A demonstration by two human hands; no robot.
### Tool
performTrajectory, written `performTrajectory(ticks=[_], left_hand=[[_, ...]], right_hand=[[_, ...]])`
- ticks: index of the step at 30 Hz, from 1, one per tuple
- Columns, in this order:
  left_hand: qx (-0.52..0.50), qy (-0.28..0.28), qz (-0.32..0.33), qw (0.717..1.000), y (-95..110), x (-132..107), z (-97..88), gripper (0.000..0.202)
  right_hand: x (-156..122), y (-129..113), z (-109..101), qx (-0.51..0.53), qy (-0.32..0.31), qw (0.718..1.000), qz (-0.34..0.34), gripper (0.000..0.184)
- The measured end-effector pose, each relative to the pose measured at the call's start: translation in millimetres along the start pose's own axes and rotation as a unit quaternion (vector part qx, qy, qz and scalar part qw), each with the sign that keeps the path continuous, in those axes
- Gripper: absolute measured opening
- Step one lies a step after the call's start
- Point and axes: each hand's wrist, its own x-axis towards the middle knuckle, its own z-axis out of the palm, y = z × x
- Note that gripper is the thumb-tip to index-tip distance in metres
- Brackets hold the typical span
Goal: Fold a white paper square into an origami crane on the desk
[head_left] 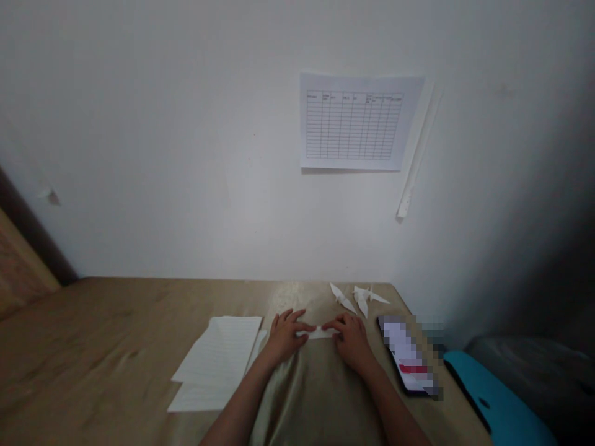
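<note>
A narrow folded strip of white paper (pixel 321 333) lies crosswise on the cloth-covered surface between my two hands. My left hand (pixel 284 337) has its thumb and index finger at the strip's left end, its other fingers stretched out. At the right end, the thumb and index finger of my right hand (pixel 352 339) hold the strip, the remaining fingers bent. The two index fingertips are close together but apart. Just beyond my right hand sit several small folded paper pieces with pointed wings (pixel 361 300).
Lined paper sheets (pixel 223 353) lie overlapping left of my left forearm. A phone (pixel 406 356), partly pixelated, rests right of my right hand. A turquoise object (pixel 497 396) stands beyond the right edge. A printed table sheet (pixel 353 124) hangs on the wall (pixel 186 155).
</note>
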Motion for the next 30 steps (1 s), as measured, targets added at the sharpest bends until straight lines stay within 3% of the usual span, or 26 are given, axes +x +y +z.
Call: performTrajectory(ticks=[8, 15, 21, 30], left_hand=[[0.0, 0.019, 0.008, 1.0, -3, 0, 5.9, 0.037], [-0.017, 0.054, -0.006, 0.998, 2, 1, 12.4, 0.022], [-0.012, 0.087, -0.026, 0.996, 11, 3, 16.2, 0.021], [-0.019, 0.085, -0.029, 0.996, 12, 3, 15.0, 0.019]], right_hand=[[-1, -2, -3, 0.008, 0.007, 1.0, -0.013, 0.05], [-2, -12, 0, 0.008, 0.042, 0.999, -0.026, 0.015], [3, -14, 8, -0.017, 0.05, 0.999, 0.0, 0.009], [4, -12, 9, -0.006, 0.055, 0.998, 0.005, 0.013]])
